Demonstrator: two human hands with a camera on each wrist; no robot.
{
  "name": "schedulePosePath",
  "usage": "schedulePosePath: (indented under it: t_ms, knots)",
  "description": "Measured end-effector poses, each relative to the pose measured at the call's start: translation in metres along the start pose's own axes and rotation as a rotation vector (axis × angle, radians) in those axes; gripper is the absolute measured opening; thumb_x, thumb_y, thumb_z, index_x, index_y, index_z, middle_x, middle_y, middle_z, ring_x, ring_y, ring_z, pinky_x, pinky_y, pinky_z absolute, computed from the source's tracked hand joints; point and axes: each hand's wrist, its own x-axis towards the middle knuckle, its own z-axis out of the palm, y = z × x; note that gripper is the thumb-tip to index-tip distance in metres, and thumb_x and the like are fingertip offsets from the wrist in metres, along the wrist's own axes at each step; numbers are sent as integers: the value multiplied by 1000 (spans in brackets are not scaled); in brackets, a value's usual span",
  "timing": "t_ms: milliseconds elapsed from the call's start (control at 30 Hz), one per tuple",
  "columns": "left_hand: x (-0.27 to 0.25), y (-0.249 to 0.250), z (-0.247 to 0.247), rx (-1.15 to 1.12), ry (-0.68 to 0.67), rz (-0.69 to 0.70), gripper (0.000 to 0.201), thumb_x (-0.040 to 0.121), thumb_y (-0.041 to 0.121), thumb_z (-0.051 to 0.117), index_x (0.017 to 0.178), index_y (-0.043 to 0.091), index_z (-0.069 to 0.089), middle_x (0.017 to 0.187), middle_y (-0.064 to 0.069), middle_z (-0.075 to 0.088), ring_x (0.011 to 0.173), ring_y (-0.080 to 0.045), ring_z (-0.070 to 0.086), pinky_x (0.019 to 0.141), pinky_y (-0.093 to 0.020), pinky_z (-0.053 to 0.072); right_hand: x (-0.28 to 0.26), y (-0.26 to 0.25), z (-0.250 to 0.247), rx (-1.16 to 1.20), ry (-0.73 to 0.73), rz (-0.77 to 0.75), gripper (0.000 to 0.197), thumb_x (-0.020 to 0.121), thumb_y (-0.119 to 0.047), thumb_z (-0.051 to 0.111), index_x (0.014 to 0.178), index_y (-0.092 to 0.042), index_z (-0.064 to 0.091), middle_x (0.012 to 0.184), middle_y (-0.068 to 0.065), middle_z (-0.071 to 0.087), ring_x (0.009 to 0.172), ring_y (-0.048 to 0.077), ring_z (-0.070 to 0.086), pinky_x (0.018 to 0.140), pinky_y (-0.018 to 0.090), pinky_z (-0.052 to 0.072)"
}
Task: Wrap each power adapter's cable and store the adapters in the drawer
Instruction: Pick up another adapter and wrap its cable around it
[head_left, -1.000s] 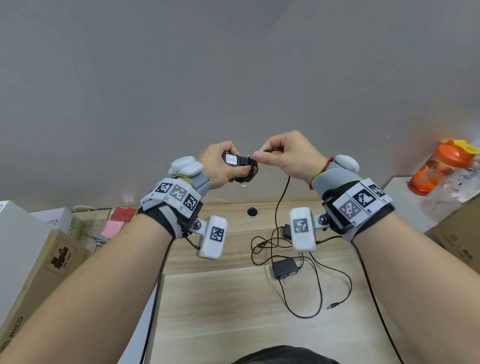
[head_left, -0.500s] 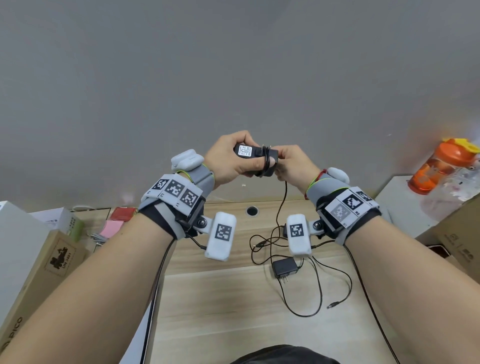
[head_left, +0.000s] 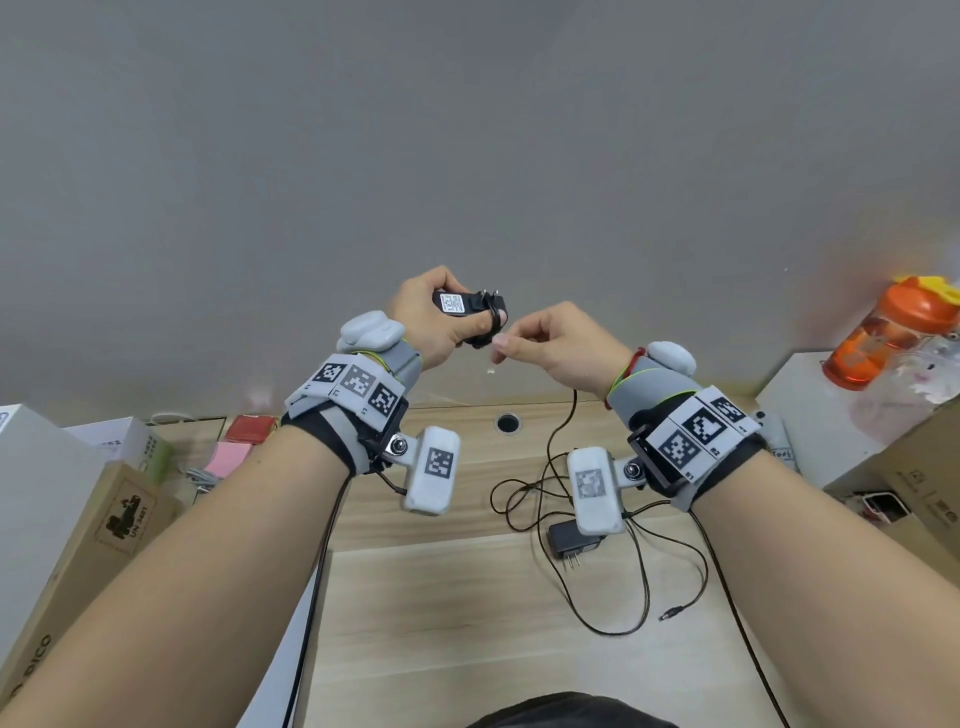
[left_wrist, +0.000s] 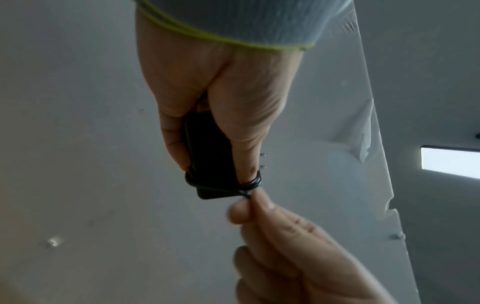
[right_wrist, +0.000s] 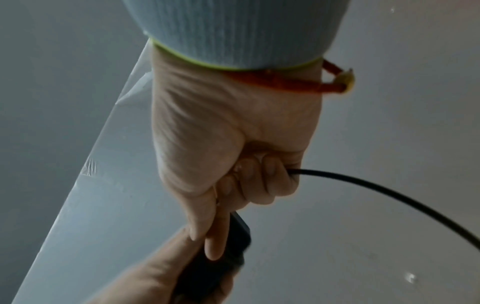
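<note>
My left hand (head_left: 441, 322) grips a black power adapter (head_left: 465, 303) raised in front of the grey wall, prongs up. Several turns of its thin black cable (left_wrist: 250, 183) lie round the adapter's end and over my left thumb. My right hand (head_left: 540, 338) pinches that cable (right_wrist: 376, 185) just beside the adapter, and the rest hangs down (head_left: 571, 415) to the desk. A second black adapter (head_left: 571, 540) lies on the wooden desk (head_left: 441, 623) with its cable (head_left: 644, 587) loose and its barrel plug (head_left: 672, 617) at the right. No drawer is in view.
Cardboard boxes (head_left: 78, 545) and small pink and red packets (head_left: 234, 447) crowd the left side. An orange bottle (head_left: 893, 332) stands on a white box (head_left: 810, 405) at the right, with another cardboard box (head_left: 914, 483) below. A cable hole (head_left: 507, 423) is in the desk.
My right hand has come round from behind the adapter to its near right side, carrying the cable another turn. My left hand turned the adapter so its prongs point up.
</note>
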Motion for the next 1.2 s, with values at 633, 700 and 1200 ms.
schedulePosePath:
  t_ms: [633,700,1200]
  knots:
    - [-16,26,9,-82,-309,154,35,74,3,83,80,9,49,77,-20,65,64,-26,61,62,-38,50,23,11,-27,136,182,-30,23,96,-22,62,74,-15,66,57,-11,56,50,-2,43,56,12,36]
    - [-16,29,10,-137,-271,149,34,75,5,83,82,9,50,77,-17,65,65,-27,62,65,-42,53,19,9,-23,140,165,0,22,99,-16,56,82,-5,65,42,-16,47,39,-1,36,45,8,28]
    - [2,23,5,-223,63,32,35,74,14,85,76,13,51,73,-6,61,64,-21,62,61,-34,56,12,9,4,-82,16,-6,21,96,-36,59,90,-27,77,73,6,57,69,19,46,65,28,35]
